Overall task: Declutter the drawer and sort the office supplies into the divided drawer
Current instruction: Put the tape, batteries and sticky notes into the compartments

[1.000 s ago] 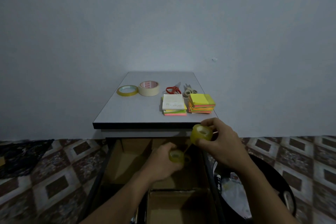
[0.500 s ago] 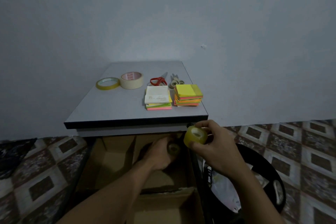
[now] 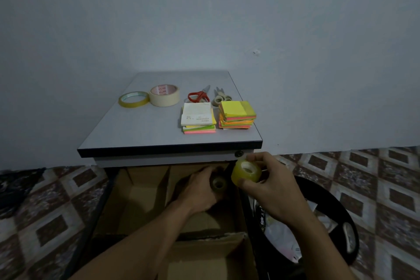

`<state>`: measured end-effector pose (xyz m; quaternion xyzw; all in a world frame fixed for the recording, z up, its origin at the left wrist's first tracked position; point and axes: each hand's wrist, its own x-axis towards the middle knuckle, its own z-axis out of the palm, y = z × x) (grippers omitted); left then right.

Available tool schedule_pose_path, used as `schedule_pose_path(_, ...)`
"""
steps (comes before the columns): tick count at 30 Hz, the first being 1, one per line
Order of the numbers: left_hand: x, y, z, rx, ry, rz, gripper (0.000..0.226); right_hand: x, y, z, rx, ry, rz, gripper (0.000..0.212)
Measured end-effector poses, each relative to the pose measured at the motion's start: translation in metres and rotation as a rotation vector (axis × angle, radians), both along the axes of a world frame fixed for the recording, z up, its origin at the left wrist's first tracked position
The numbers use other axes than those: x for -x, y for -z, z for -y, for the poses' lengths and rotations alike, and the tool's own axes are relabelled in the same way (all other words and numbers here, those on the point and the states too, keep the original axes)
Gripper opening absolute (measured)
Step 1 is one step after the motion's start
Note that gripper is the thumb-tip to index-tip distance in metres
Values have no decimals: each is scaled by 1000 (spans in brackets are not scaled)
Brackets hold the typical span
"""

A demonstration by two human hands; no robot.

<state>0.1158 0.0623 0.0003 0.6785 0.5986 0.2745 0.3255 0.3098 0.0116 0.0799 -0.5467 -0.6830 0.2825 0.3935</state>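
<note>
Tape rolls are going into the divided drawer (image 3: 145,191).
The left hand (image 3: 200,191) is gripping a dark tape roll (image 3: 218,183) and has been carrying it deeper into the rear right compartment. The right hand (image 3: 270,179) is still pinching the yellow tape roll (image 3: 246,171) at the rim, likely next.

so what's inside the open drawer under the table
Cardboard dividers and the left hand gripping a dark tape roll. Anything beneath the hand and forearm is hidden.

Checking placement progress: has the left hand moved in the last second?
Yes. The left hand, gripping a tape roll, moved back toward the front edge of the desk.
</note>
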Motion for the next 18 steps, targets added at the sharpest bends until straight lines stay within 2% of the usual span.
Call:
schedule_pose_path(5, 21, -13, 8, 9, -11, -43, 45, 2, -1, 2, 3, -11, 32, 48)
schedule_pose_path(8, 44, -25, 18, -51, -34, -98, 34, 10, -2, 3, 10, -25, 45, 50)
schedule_pose_path(18, 110, -33, 57, -232, -171, -222, 37, 62, 8, -9, 105, -131, 130, 52)
